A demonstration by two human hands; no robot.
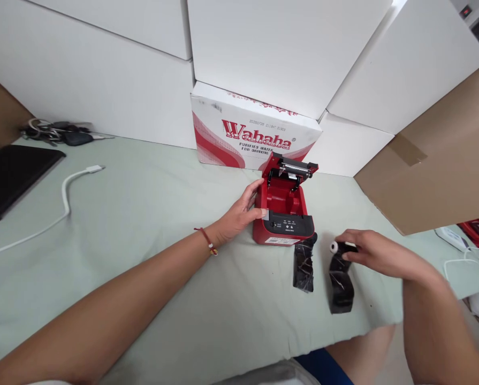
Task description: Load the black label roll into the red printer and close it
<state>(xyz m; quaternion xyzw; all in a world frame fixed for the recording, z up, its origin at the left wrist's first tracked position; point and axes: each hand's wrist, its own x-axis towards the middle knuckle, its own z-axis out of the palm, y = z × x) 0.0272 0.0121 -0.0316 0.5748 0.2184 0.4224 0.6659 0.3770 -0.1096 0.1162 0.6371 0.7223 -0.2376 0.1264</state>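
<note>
A small red receipt or label printer stands on the cloth with its lid raised, showing a hollow red bay. My left hand grips the printer's left side, the thumb on its top front-left corner by a grey tab. To the right of the printer, my right hand pinches a small roll with a white end. From it a glossy black strip hangs down in bends. Another creased black strip lies at the printer's front right.
A white and red water carton stands behind the printer, against stacked white boxes. Left lie keys, a white cable and a black flat device. A brown cardboard panel leans at the right.
</note>
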